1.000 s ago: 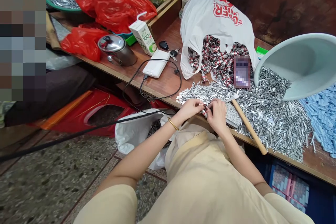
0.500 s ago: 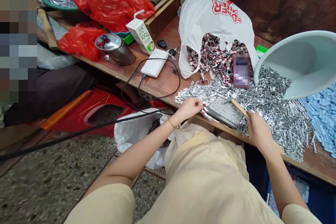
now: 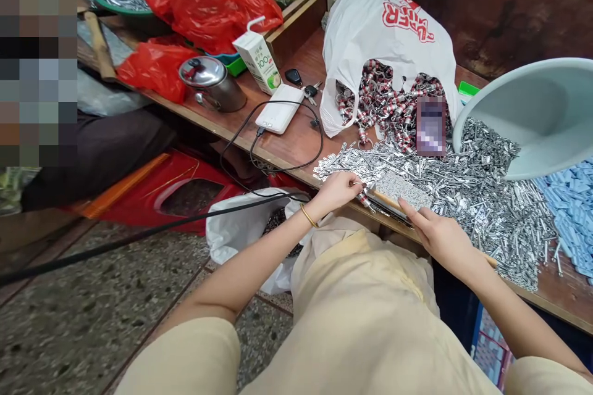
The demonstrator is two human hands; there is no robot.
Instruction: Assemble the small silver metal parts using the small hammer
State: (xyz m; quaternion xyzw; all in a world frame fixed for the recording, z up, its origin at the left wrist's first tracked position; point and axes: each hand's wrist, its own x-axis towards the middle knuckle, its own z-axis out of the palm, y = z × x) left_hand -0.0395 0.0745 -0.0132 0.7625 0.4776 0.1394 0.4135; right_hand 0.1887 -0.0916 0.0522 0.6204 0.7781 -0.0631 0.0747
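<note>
My left hand (image 3: 340, 190) is closed, pinching a small red-and-silver keychain (image 3: 364, 199) by its ring at the table's front edge. My right hand (image 3: 438, 234) is wrapped around the wooden handle of a hammer (image 3: 388, 200). The hammer's head is down close to the keychain and my left fingertips; whether it touches cannot be made out. Under and behind the hammer lies a speckled grey slab (image 3: 404, 190) with a dark metal bar along its front edge. Loose silver metal pieces (image 3: 486, 216) are heaped around the slab.
A white plastic bag (image 3: 352, 24) spills similar keychains behind the slab. A grey tub (image 3: 546, 99) lies tipped at right, near light-blue pieces (image 3: 569, 210). Left are a power bank (image 3: 280, 110) with a cable, keys, a juice carton (image 3: 257, 62) and a metal cup (image 3: 217, 89). A person sits at far left.
My right hand has swung the hammer left and down, bringing its head from above the slab to beside the keychain. My left hand keeps its pinch. The view has shifted slightly.
</note>
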